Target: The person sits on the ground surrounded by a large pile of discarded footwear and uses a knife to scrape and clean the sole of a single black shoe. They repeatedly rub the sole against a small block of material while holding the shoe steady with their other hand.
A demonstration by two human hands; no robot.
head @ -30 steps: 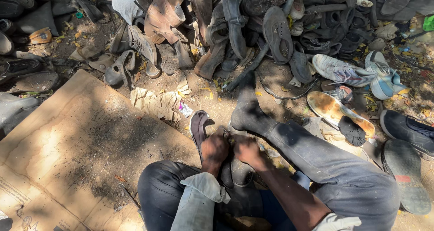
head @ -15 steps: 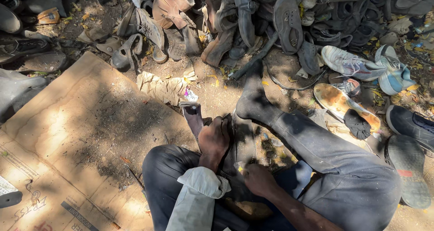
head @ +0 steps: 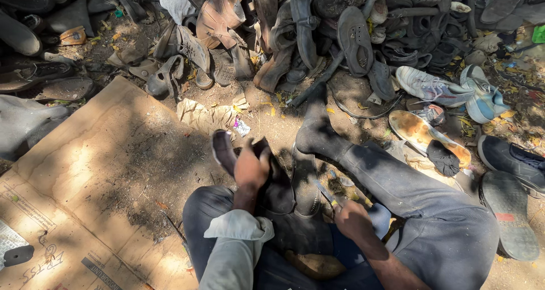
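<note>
I sit on the ground with a dark shoe (head: 272, 182) across my lap. My left hand (head: 251, 169) grips the shoe's upper and holds it open. Its sole (head: 223, 151) sticks up to the left of that hand. My right hand (head: 351, 217) is lower and to the right, closed on a small knife (head: 325, 192) whose blade points up toward the shoe. A second dark sole (head: 305, 182) lies between the two hands. My legs in dark trousers stretch out on the right.
A big heap of worn shoes and sandals (head: 352, 34) lies ahead. Flattened cardboard (head: 85, 171) covers the ground on the left. Light sneakers (head: 431, 85), an orange insole (head: 423, 132) and dark shoes (head: 511, 159) lie at the right.
My left hand has lifted and opened the shoe further. My right hand has drawn back down and to the right with the knife.
</note>
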